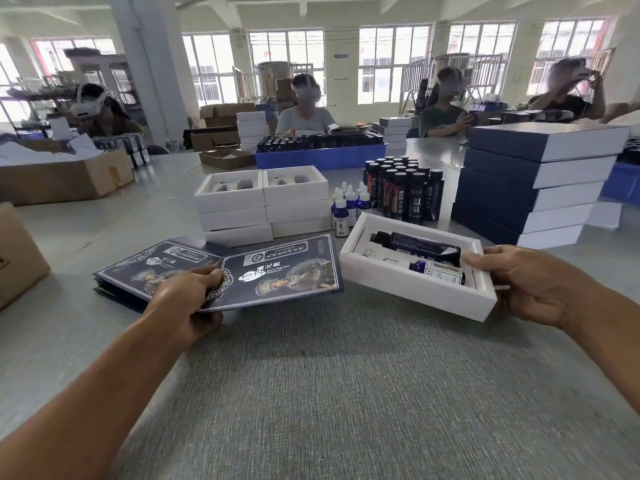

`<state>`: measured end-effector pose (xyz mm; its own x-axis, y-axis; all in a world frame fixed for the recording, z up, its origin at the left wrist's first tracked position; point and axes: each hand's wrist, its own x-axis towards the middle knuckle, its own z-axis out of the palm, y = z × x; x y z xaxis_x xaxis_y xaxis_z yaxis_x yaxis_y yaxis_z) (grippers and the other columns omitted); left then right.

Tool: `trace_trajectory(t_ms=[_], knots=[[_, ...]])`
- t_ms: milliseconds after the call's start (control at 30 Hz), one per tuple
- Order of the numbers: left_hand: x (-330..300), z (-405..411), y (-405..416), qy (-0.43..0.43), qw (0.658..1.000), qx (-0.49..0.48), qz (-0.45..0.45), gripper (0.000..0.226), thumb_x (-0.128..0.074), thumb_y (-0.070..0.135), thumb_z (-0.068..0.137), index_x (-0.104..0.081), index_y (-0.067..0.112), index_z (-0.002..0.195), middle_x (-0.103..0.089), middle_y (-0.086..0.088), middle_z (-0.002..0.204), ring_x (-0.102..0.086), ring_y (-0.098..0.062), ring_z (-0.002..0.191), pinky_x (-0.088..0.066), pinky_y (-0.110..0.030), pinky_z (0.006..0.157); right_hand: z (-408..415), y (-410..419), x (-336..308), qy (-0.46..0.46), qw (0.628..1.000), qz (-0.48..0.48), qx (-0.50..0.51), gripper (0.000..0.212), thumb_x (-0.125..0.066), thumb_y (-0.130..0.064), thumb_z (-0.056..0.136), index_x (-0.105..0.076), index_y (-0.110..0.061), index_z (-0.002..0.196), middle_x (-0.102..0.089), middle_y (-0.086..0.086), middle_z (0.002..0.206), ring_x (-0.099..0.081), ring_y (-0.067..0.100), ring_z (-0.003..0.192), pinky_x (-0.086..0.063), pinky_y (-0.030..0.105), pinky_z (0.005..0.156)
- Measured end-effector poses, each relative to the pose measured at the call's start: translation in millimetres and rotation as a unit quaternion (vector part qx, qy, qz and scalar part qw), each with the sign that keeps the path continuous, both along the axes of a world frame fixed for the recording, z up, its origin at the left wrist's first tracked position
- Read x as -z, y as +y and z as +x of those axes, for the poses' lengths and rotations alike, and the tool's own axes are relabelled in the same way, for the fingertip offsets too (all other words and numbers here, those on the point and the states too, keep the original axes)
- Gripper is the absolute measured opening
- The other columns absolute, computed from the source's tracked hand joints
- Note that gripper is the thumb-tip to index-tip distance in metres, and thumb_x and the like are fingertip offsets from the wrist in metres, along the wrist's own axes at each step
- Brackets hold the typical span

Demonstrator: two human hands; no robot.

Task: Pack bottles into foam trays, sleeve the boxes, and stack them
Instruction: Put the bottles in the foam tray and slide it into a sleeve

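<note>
Left hand: your left hand (188,296) sits left of centre in the frame, fingers curled over the top and thumb underneath, pinching the near edge of a flat printed sleeve (277,271).
Sleeve: dark blue card with white and gold print, held flat and slightly lifted at its right end; its left part overlaps the pile of flat sleeves (145,268) lying on the table beneath it.
Right hand: your right hand (530,282) is at the right of the frame, fingers bent round the right end of the white foam tray (412,285), thumb on the top rim.
Foam tray: just right of centre, tilted diagonally, its left end near the sleeve's right edge without touching it that you can see.
Tray contents: a dark bottle (419,245) lies on its side along the far slot; a small blue dropper bottle (438,271) with a white label lies in the near slot.
Empty trays: two stacks of white trays (263,206) stand above centre, side by side, their top ones showing open cavities.
Loose bottles: a cluster of upright dark bottles (405,188) stands upper right of centre, with small blue dropper bottles (349,202) just left of it.
Finished boxes: a stack of navy and white boxes (533,181) rises at the right edge, behind your right hand.
Table: grey textured mat (346,393) fills the lower frame.
Background: other people sit at the far side of the table, top of the frame, among cardboard cartons (62,178).
</note>
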<state>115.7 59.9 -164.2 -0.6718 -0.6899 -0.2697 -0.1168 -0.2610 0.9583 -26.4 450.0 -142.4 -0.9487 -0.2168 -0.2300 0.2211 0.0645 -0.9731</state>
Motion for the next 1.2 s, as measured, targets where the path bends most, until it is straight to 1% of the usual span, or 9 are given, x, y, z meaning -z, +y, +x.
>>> trace_trajectory(t_ms=[133,333,433,567,700,800,900,1000,1200], knots=[[-1.1,3.0,9.1,0.067,0.997,0.032,-0.038,0.01,-0.074,0.026,0.086,-0.071,0.023,0.095,-0.076,-0.005,0.077,-0.073,-0.023,0.062,-0.057,-0.037,0.048,0.4,-0.4,1.9,0.034,0.999,0.032,0.009,0.041,-0.076,-0.017,0.081,-0.06,-0.012,0.118,-0.07,0.015,0.108,-0.068,0.032,0.096,-0.058,0.043,0.072],[2.6,5.1,16.4,0.093,0.968,0.011,-0.234,0.012,-0.076,0.028,0.083,-0.073,0.017,0.083,-0.076,-0.005,0.085,-0.073,-0.019,0.068,-0.055,-0.024,0.051,-0.9,-1.7,4.5,0.043,0.997,0.057,0.009,0.043,-0.075,-0.02,0.082,-0.059,-0.013,0.121,-0.071,0.014,0.11,-0.068,0.034,0.1,-0.058,0.048,0.082],[-7.2,8.0,22.0,0.117,0.933,-0.011,-0.341,0.014,-0.075,0.028,0.085,-0.073,0.019,0.074,-0.061,0.004,0.104,-0.07,-0.014,0.076,-0.052,-0.013,0.052,-1.1,-2.1,4.9,0.042,0.996,0.072,0.009,0.038,-0.075,-0.02,0.084,-0.062,-0.011,0.118,-0.072,0.015,0.106,-0.069,0.031,0.092,-0.057,0.04,0.068],[-21.9,24.8,25.6,0.179,0.921,0.115,-0.326,0.011,-0.072,0.027,0.085,-0.072,0.02,0.093,-0.055,0.02,0.106,-0.067,-0.005,0.093,-0.056,-0.02,0.059,-1.9,-2.9,5.6,0.043,0.995,0.09,0.014,0.031,-0.075,-0.021,0.085,-0.064,-0.01,0.112,-0.073,0.014,0.098,-0.069,0.026,0.081,-0.052,0.032,0.054],[-25.1,38.6,25.5,0.154,0.879,0.151,-0.426,0.017,-0.065,0.038,0.084,-0.068,0.032,0.099,-0.045,0.023,0.13,-0.051,0.002,0.113,-0.052,-0.009,0.061,-3.6,-5.0,9.6,0.058,0.992,0.108,0.024,0.031,-0.075,-0.022,0.085,-0.063,-0.01,0.111,-0.072,0.016,0.103,-0.069,0.029,0.09,-0.055,0.036,0.063],[-22.9,37.5,27.2,0.119,0.82,0.08,-0.555,0.022,-0.068,0.032,0.086,-0.073,0.021,0.104,-0.054,0.011,0.123,-0.042,0.0,0.109,-0.047,-0.006,0.069,-4.0,-6.1,13.2,0.083,0.985,0.142,0.042,0.029,-0.073,-0.027,0.087,-0.063,-0.012,0.11,-0.071,0.014,0.104,-0.068,0.031,0.095,-0.057,0.046,0.085],[-23.6,37.0,28.8,0.105,0.753,0.03,-0.649,0.03,-0.068,0.03,0.086,-0.074,0.008,0.105,-0.063,0.005,0.114,-0.043,-0.006,0.114,-0.04,-0.026,0.09,-3.3,-5.5,13.9,0.096,0.978,0.175,0.06,0.029,-0.071,-0.033,0.087,-0.064,-0.014,0.107,-0.07,0.013,0.103,-0.067,0.032,0.097,-0.053,0.05,0.093],[-28.4,39.7,29.6,0.128,0.71,0.022,-0.692,0.03,-0.068,0.031,0.088,-0.073,0.005,0.103,-0.061,0.008,0.109,-0.045,-0.009,0.112,-0.042,-0.042,0.092,-2.6,-4.9,13.6,0.103,0.974,0.189,0.063,0.026,-0.07,-0.035,0.088,-0.065,-0.017,0.105,-0.071,0.011,0.099,-0.068,0.029,0.09,-0.055,0.041,0.076],[-28.2,38.5,29.9,0.099,0.769,0.071,-0.627,0.027,-0.052,0.038,0.099,-0.057,0.022,0.12,-0.063,0.008,0.112,-0.066,-0.018,0.09,-0.054,-0.035,0.072,-0.7,-3.5,10.7,0.089,0.978,0.174,0.078,0.03,-0.068,-0.028,0.091,-0.064,-0.013,0.117,-0.07,0.013,0.098,-0.068,0.03,0.08,-0.05,0.032,0.059]])
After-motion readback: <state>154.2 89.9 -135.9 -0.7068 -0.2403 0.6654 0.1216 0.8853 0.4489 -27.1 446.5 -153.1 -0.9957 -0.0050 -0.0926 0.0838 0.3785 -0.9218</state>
